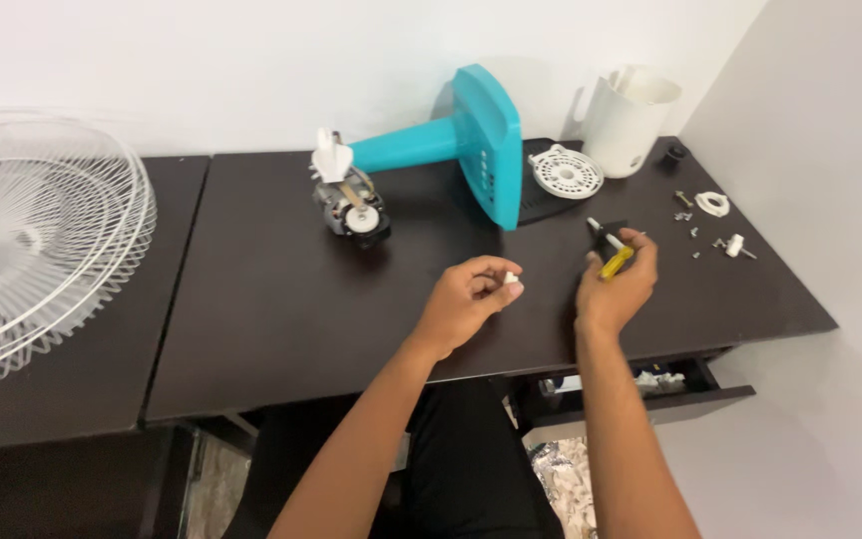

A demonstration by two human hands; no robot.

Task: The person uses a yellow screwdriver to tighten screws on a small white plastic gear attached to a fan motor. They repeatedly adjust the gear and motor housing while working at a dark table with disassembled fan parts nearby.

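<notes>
My left hand hovers over the dark table and pinches a small white part between its fingertips. My right hand, just to its right, grips a screwdriver with a yellow and black handle, its tip pointing up and away. A teal fan stand lies on its side at the back of the table, with the bare fan motor at its left end, well beyond both hands.
A white wire fan guard rests on the left table. A white round plate and a white kettle stand at the back right. Loose screws and small white parts lie near the right edge. A drawer is open below.
</notes>
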